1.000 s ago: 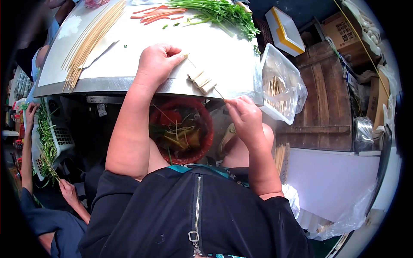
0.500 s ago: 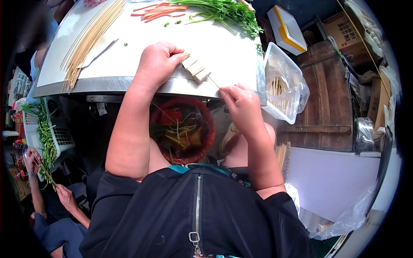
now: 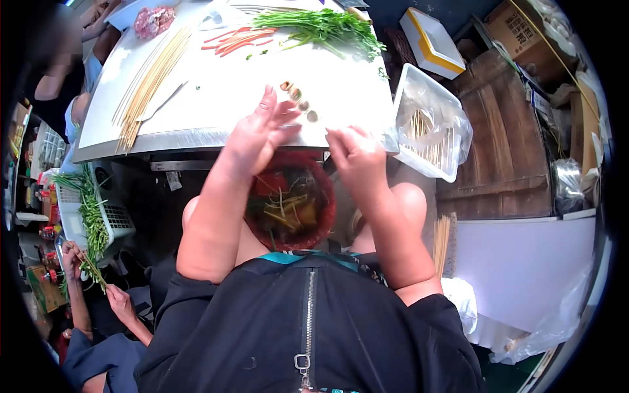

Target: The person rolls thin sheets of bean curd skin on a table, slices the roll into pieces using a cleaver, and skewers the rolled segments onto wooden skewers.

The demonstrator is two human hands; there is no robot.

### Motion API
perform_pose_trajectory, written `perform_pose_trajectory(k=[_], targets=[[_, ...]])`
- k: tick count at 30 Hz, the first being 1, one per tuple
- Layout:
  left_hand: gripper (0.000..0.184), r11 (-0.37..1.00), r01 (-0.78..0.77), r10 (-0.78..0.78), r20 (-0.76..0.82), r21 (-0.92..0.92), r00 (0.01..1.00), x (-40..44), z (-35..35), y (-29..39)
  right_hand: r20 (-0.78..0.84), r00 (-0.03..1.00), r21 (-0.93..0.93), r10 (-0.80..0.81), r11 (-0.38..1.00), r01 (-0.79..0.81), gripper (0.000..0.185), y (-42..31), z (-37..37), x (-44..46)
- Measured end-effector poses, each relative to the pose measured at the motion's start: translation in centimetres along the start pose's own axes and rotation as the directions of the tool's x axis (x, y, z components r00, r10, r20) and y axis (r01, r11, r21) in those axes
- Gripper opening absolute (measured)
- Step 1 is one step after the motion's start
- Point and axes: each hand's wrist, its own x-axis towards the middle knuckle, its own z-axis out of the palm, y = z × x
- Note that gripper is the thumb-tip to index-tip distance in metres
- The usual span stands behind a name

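Observation:
Several small pale rolls (image 3: 303, 105) stand in a slanting row near the front edge of the white table, their ends turned up with green showing inside. My left hand (image 3: 263, 131) is just left of them, fingers spread, holding nothing. To the right of the row my right hand (image 3: 359, 154) pinches the end of the thin skewer that carries the rolls; little of the stick shows. A spread bundle of bamboo skewers (image 3: 154, 85) lies at the left, with a knife (image 3: 162, 99) beside it. Farther back are red strips (image 3: 239, 40) and leafy green herbs (image 3: 327, 29).
Under the table edge sits a red basin (image 3: 324, 223) with scraps. A clear bin (image 3: 409, 98) of skewers stands at the right. At the lower left, a person's hands (image 3: 119, 302) hold green stalks near a white basket (image 3: 118, 216). Raw meat (image 3: 154, 21) lies at the back left.
My left hand has let go of the skewer's far end, opened and drawn back toward me. The rolls have turned so their ends face up. The view has shifted slightly.

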Motion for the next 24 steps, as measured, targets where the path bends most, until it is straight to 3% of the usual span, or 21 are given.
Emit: perform_pose_trajectory(k=[2, 4, 6, 8, 9, 12, 14, 15, 17, 20, 24], targets=[[0.053, 0.963, -0.032, 0.086, 0.194, -0.267, 0.977, -0.7, 2.0, -1.8, 0.077, 0.995, -0.027, -0.070, 0.997, 0.072, 0.009, -0.9, -0.7, -2.0], [0.051, 0.953, -0.027, 0.092, 0.205, -0.302, 0.974, -1.5, 3.2, -2.9, 0.058, 0.997, 0.073, -0.060, 0.996, 0.055, 0.019, -1.6, -2.9, -3.9], [0.047, 0.943, 0.051, 0.036, 0.253, -0.329, 0.967, -2.7, 3.6, -3.1, -0.069, 0.997, 0.060, 0.020, 0.998, -0.016, 0.023, -0.4, -6.4, -6.4], [0.042, 0.960, 0.057, 0.018, 0.265, -0.273, 0.964, -3.7, 3.4, -3.5, -0.091, 0.972, -0.084, 0.215, 0.971, -0.223, 0.023, 3.7, -10.6, -10.2], [0.038, 0.970, 0.053, 0.024, 0.311, -0.238, 0.950, -4.4, 3.5, -3.4, -0.126, 0.924, -0.081, 0.360, 0.925, -0.371, 0.025, 6.3, -12.3, -12.8], [0.033, 0.984, 0.074, -0.039, 0.209, -0.164, 0.977, -6.0, 3.9, -3.2, -0.265, 0.663, -0.151, 0.700, 0.649, -0.746, 0.024, 17.3, -16.2, -24.9], [0.035, 0.990, 0.089, -0.062, 0.230, -0.107, 0.971, -7.0, 4.0, -3.2, -0.339, 0.527, -0.349, 0.779, 0.416, -0.839, 0.024, 21.3, -19.3, -33.3], [0.035, 0.995, 0.083, -0.071, 0.217, -0.046, 0.973, -7.6, 4.2, -3.2, -0.368, 0.501, -0.336, 0.783, 0.391, -0.857, 0.024, 21.6, -20.3, -36.1], [0.037, 0.996, 0.071, -0.080, 0.207, 0.049, 0.975, -8.4, 5.3, -3.3, -0.364, 0.314, -0.442, 0.877, 0.134, -0.887, 0.022, 21.1, -21.2, -40.7], [0.039, 0.992, 0.064, -0.090, 0.254, 0.109, 0.963, -9.3, 7.1, -3.8, -0.394, 0.286, -0.520, 0.873, 0.045, -0.853, 0.021, 21.0, -20.9, -43.9], [0.041, 0.985, 0.025, -0.075, 0.291, 0.172, 0.954, -9.9, 8.5, -4.4, -0.382, 0.298, -0.502, 0.875, 0.075, -0.862, 0.017, 20.7, -20.6, -44.6]])
